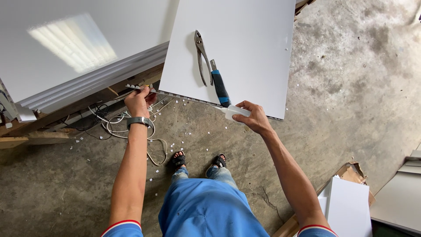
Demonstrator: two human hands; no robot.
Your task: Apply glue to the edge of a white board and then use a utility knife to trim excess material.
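My left hand (pixel 139 101) grips a thin grey strip (pixel 184 97) that runs along the near edge of a white panel (pixel 245 48). My right hand (pixel 252 116) holds a small translucent squeeze bottle (pixel 231 111), its nozzle touching the strip at the panel's edge. On the panel lie metal pliers (pixel 201 55) and a blue-and-black handled tool (pixel 220 85), just above my right hand. A watch sits on my left wrist.
A stack of white panels (pixel 66 48) rests on wooden beams at the left. Tangled white cables (pixel 118 125) and small white scraps lie on the concrete floor near my sandalled feet. White sheets and cardboard (pixel 351 197) lie at the lower right.
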